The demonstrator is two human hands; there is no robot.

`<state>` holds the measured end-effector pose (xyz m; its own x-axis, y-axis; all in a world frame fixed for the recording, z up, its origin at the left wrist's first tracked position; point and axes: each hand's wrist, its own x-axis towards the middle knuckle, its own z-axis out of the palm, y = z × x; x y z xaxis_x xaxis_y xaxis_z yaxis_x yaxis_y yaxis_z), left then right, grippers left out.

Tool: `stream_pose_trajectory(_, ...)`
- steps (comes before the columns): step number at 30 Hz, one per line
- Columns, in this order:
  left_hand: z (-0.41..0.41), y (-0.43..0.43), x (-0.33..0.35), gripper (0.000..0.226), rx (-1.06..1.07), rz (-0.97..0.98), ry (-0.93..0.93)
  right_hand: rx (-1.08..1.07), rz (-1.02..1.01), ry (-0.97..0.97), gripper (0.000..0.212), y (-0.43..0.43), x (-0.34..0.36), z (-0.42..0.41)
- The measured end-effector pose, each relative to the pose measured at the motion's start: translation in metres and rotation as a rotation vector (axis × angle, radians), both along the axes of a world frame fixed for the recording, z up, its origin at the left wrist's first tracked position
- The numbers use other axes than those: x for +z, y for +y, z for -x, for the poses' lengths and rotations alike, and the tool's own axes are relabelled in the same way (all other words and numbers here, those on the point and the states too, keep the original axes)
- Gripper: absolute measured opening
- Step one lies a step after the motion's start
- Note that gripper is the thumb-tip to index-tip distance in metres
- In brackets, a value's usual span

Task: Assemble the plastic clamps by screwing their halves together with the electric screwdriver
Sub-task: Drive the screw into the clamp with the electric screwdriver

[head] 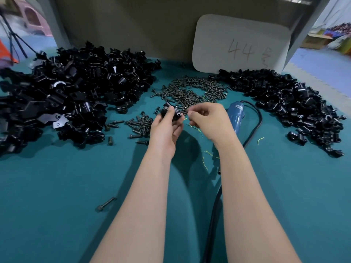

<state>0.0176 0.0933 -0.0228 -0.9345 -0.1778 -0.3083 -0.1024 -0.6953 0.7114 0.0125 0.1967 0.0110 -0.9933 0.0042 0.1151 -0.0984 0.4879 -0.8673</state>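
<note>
We see a matt, cloth-like teal surface [57, 186]. Toward its far left corner lie clamp halves [76, 88] of glossy black plastic. Near the far edge's middle are screws [193, 90] of dark, dully gleaming metal. The screwdriver [235, 116] beside them is smooth blue plastic, and its cable [258, 118] is matt black.

Over the teal tabletop [57, 186], the left hand [167, 128] grips a black plastic clamp [171, 112]. The right hand [207, 120] pinches what looks like a small dark screw [185, 112] just beside it. The blue electric screwdriver [236, 116] lies near the right hand. A heap of dark metal screws [193, 90] sits between a big left pile of black clamp halves [72, 92] and a right pile of black clamp pieces [296, 103].
</note>
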Motion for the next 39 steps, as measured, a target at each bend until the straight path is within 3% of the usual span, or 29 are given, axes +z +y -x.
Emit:
stream_pose_trajectory(8,-0.002,0.006,-0.004,0.01,0.019,0.426,0.084,-0.032,-0.234,0.102,0.011,-0.005,-0.012,0.003)
stream_pose_trajectory(10,-0.002,0.009,-0.004,0.009,0.041,0.506,0.114,-0.06,-0.197,0.105,0.01,-0.009,-0.015,0.002)
stream_pose_trajectory(17,0.0,0.011,-0.008,0.025,0.152,0.586,0.138,-0.084,-0.038,0.095,0.007,-0.017,-0.021,-0.002)
stream_pose_trajectory(26,-0.006,0.019,-0.005,0.024,0.178,0.685,0.155,-0.108,-0.193,0.075,0.016,-0.023,-0.026,-0.005)
stream_pose_trajectory(29,-0.007,0.018,-0.004,0.015,0.177,0.612,0.15,-0.13,-0.212,0.122,0.026,-0.014,-0.018,-0.004)
stream_pose_trajectory(31,-0.006,0.015,-0.004,0.006,0.138,0.45,0.118,-0.289,-0.279,0.15,0.034,0.002,-0.012,0.0)
stream_pose_trajectory(33,-0.004,0.011,-0.004,0.007,0.074,0.205,0.086,-0.467,-0.408,0.019,0.049,0.023,-0.009,0.004)
stream_pose_trajectory(36,-0.003,0.007,-0.003,0.006,-0.004,-0.032,0.066,-0.472,-0.464,-0.27,0.075,0.043,-0.013,0.004)
stream_pose_trajectory(39,-0.005,0.006,-0.002,0.008,-0.07,-0.099,0.063,-0.458,-0.34,-0.236,0.059,0.053,-0.021,0.007)
